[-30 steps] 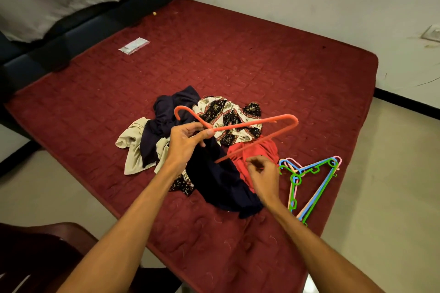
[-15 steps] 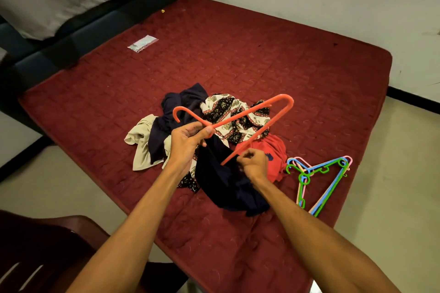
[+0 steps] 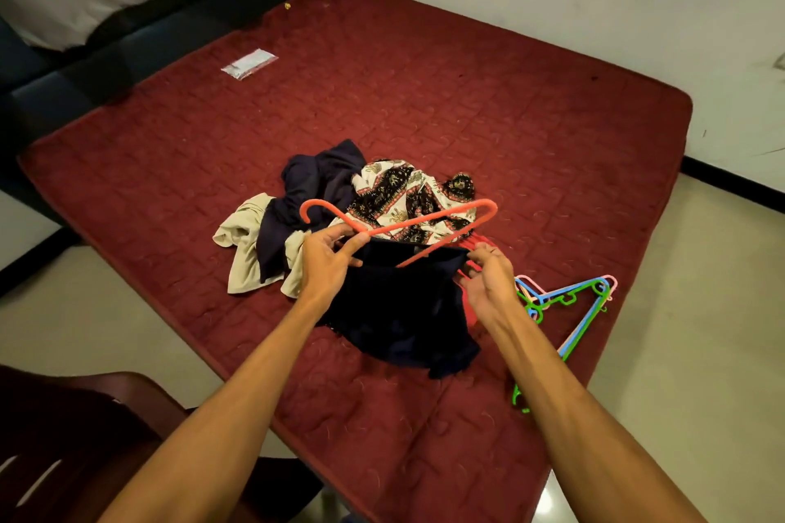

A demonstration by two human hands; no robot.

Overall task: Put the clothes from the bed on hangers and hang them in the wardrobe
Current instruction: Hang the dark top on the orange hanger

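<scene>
One orange hanger [image 3: 424, 219], one dark garment [image 3: 403, 310], three spares [image 3: 567, 296].

Body parts in view: two forearms and two hands, all bare.

- Left hand [image 3: 327, 263]: uncovered, with slender fingers and defined knuckles.
- Right hand [image 3: 488, 284]: uncovered, same build.
- Left forearm [image 3: 238, 395] and right forearm [image 3: 565, 395]: lean, with tendon lines along their length, uncovered to the lower frame edge.

Clothing lies out of view.
</scene>
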